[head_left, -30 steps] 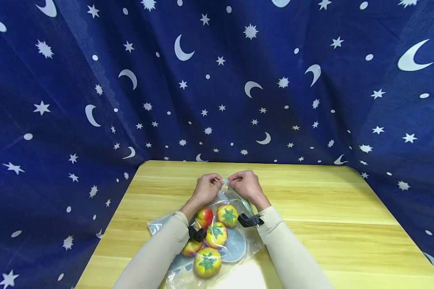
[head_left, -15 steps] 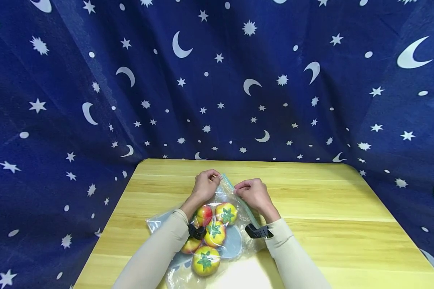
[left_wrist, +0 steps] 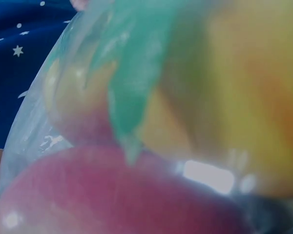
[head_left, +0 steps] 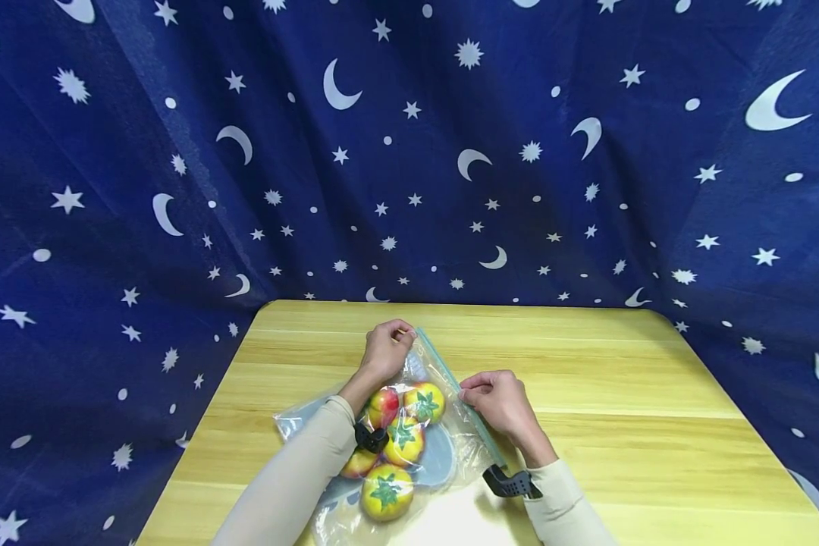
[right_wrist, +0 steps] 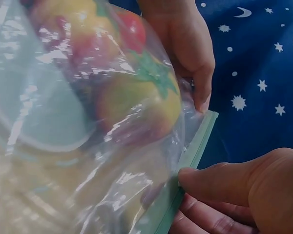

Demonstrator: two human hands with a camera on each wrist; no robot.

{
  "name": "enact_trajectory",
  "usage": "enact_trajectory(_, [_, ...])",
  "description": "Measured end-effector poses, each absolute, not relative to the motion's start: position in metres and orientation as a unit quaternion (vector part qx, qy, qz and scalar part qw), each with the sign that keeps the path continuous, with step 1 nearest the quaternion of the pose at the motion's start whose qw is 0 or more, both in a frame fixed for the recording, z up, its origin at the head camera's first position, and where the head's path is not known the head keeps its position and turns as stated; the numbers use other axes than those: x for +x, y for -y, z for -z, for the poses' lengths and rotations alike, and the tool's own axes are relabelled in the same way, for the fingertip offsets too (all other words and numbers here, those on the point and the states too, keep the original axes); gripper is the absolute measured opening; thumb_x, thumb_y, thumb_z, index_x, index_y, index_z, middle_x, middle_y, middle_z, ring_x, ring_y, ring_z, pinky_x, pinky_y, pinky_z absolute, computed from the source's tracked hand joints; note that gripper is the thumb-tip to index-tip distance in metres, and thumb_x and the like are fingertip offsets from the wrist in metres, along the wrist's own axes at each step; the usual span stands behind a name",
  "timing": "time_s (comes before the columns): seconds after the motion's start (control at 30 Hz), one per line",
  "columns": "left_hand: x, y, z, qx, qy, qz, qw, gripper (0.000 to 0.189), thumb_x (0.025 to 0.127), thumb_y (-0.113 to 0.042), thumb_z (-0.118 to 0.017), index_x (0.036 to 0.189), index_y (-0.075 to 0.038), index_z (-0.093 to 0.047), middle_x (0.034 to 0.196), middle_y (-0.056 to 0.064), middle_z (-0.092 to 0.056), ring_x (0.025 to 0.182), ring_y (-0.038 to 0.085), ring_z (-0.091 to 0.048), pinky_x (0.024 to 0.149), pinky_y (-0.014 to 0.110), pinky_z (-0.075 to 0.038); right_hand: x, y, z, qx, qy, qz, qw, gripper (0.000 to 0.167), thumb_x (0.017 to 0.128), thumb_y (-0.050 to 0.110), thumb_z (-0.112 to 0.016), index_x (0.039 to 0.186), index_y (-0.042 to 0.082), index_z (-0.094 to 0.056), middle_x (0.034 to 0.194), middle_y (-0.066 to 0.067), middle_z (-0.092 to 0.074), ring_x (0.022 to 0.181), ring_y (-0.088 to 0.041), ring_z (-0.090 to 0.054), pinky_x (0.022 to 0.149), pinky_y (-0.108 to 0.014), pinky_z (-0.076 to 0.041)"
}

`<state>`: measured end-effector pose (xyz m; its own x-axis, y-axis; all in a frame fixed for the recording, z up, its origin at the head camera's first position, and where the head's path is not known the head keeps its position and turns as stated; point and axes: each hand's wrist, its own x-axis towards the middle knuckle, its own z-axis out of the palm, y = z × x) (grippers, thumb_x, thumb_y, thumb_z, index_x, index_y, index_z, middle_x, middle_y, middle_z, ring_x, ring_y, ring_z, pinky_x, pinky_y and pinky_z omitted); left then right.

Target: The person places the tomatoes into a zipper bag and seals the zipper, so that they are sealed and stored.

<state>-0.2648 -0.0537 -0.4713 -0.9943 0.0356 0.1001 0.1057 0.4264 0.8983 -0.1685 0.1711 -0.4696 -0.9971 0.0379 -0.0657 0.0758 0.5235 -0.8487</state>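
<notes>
A clear zip bag with a green zip strip lies on the table, holding several yellow-red fruits with green leafy tops. My left hand pinches the far corner of the bag at the strip's end. Partway down the strip, my right hand pinches the zip between thumb and fingers; the right wrist view shows the thumb on top and fingers beneath. A pink-red fruit and a yellow one fill the left wrist view behind plastic, where most of the left hand is hidden.
The light wooden table extends to the right of the bag. A dark blue curtain with white moons and stars hangs behind it and along both sides. Each wrist wears a black strap.
My right hand has slid along the zip strip, away from my left hand, toward the near right. My left hand keeps its pinch on the corner, and the strip now lies straighter.
</notes>
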Motion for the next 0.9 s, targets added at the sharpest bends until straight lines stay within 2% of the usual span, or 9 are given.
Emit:
enact_trajectory(0.33, [-0.266,0.054,0.472,-0.03,0.848,0.528,0.042,0.012,0.105,-0.014,-0.07,0.101,-0.011,-0.08,0.086,0.003,-0.067,0.072,0.013,-0.056,0.068,0.027,-0.047,-0.131,-0.192,0.474,0.042,-0.884,0.465,0.028,0.004,0.092,0.01,-0.084,0.096,0.008,-0.084,0.086,-0.003,-0.083,0.075,-0.011,-0.074,0.062,-0.025,-0.054])
enact_trajectory(0.6, [-0.269,0.056,0.472,-0.023,0.847,0.529,0.051,0.012,0.106,-0.014,-0.069,0.1,-0.011,-0.08,0.084,0.002,-0.065,0.073,0.013,-0.055,0.068,0.027,-0.045,-0.115,-0.203,0.475,0.043,-0.891,0.451,0.032,0.005,0.091,0.01,-0.085,0.095,0.012,-0.084,0.088,0.0,-0.084,0.082,-0.01,-0.076,0.069,-0.024,-0.054])
enact_trajectory(0.9, [-0.269,0.055,0.472,-0.016,0.846,0.529,0.056,0.013,0.106,-0.015,-0.069,0.1,-0.012,-0.079,0.084,0.001,-0.064,0.071,0.012,-0.054,0.068,0.027,-0.044,-0.1,-0.214,0.476,0.052,-0.884,0.461,0.054,0.006,0.093,0.008,-0.082,0.099,0.009,-0.082,0.089,0.0,-0.083,0.081,-0.013,-0.077,0.069,-0.024,-0.058])
